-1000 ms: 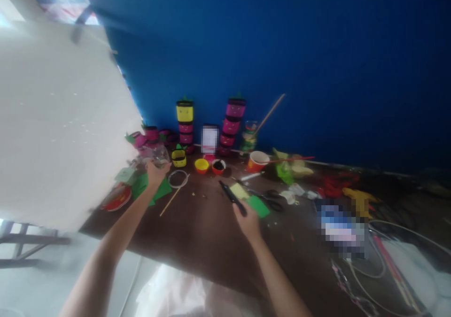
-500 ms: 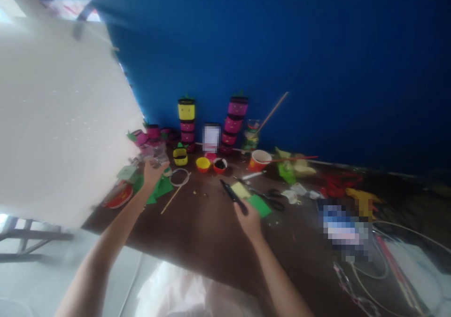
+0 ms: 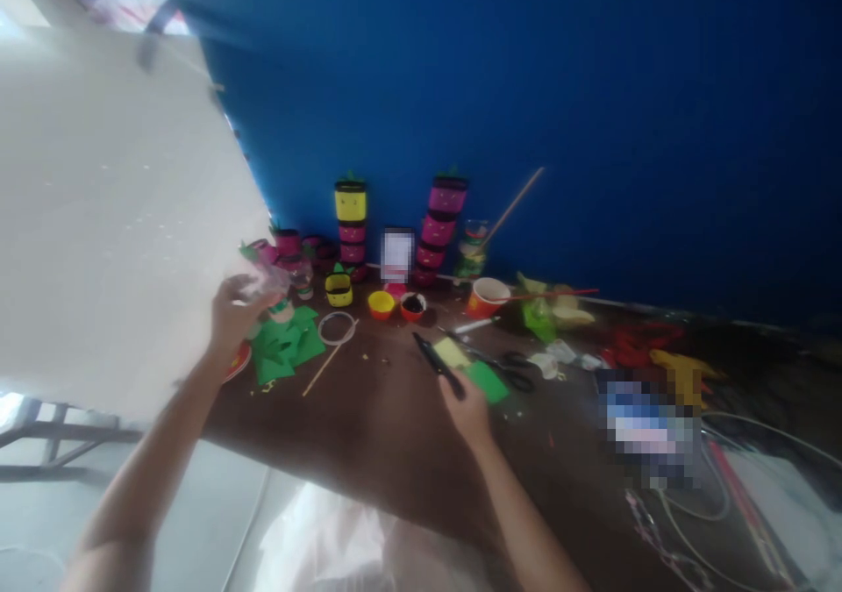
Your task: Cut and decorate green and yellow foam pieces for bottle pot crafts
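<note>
My left hand (image 3: 235,316) is closed around a clear plastic cup or jar (image 3: 279,308) at the left, above green cut paper pieces (image 3: 286,346); the item is blurred. In my right hand (image 3: 466,406) is a black pen-like tool (image 3: 431,355), its tip pointing up and left. Beside that hand lie a green paper square (image 3: 487,382) and a pale yellow one (image 3: 450,353). A wooden stick (image 3: 321,370) and a pale ring (image 3: 336,329) lie between the hands.
Stacked yellow and magenta containers (image 3: 351,202) stand by the blue wall. Near them are a phone (image 3: 397,254), a yellow cup (image 3: 381,305) and a red-and-white cup (image 3: 488,298). Black scissors (image 3: 517,371) lie right of the paper squares. Cables and a pixelated object are at the far right.
My left hand has moved left and toward me with the clear item, uncovering more of the green paper. My right hand has stayed nearly still with the black tool.
</note>
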Demonstrator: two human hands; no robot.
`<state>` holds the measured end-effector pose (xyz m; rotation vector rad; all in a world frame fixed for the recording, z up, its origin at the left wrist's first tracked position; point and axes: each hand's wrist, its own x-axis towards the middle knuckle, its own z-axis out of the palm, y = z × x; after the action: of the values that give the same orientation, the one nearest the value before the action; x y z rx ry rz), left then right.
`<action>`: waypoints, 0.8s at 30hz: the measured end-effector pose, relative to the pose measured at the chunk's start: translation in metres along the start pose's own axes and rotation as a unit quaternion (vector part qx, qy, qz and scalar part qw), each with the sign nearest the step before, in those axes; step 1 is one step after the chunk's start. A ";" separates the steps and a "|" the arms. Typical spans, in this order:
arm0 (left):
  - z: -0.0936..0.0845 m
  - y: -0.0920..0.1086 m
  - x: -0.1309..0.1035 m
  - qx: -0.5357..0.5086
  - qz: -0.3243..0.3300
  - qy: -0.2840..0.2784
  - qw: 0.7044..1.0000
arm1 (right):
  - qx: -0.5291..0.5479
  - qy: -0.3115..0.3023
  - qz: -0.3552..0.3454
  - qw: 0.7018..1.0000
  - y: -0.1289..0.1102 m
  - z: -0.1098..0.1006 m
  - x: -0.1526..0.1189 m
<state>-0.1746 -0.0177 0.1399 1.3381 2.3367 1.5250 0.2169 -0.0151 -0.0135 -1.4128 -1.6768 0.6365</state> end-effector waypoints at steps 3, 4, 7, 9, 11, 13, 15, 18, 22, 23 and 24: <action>-0.024 0.006 0.014 0.009 0.039 0.028 0.999 | 0.000 -0.004 0.003 1.000 0.002 0.001 0.000; -0.030 0.007 0.019 0.028 0.044 0.036 0.998 | -0.001 -0.002 0.004 1.000 0.002 0.001 0.000; -0.038 0.001 0.031 0.129 0.060 0.051 0.989 | -0.005 0.003 0.005 1.000 0.003 0.001 -0.001; -0.038 -0.006 0.037 0.211 0.104 0.053 0.970 | -0.004 0.003 0.003 1.000 0.004 0.002 -0.001; -0.036 -0.015 0.041 0.275 0.149 0.045 0.949 | -0.001 0.000 0.003 1.000 0.004 0.002 -0.001; -0.034 -0.021 0.042 0.311 0.169 0.027 0.935 | -0.001 -0.001 0.003 1.000 0.005 0.002 0.000; -0.033 -0.025 0.043 0.334 0.168 0.017 0.927 | -0.002 0.001 0.004 1.000 0.005 0.002 0.000; -0.031 -0.025 0.044 0.355 0.157 0.014 0.922 | -0.004 0.006 0.005 1.000 0.004 0.002 0.000; -0.026 -0.023 0.049 0.347 0.163 0.017 0.923 | 0.000 0.005 0.000 1.000 0.004 0.002 0.000; -0.024 -0.022 0.051 0.343 0.165 0.019 0.925 | 0.001 0.004 -0.001 1.000 0.004 0.002 0.000; -0.021 -0.022 0.053 0.339 0.168 0.021 0.925 | 0.002 0.004 -0.001 1.000 0.004 0.002 0.000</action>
<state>-0.2311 -0.0005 0.1549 1.9322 2.9250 0.7841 0.2172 -0.0140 -0.0179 -1.4075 -1.6694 0.6319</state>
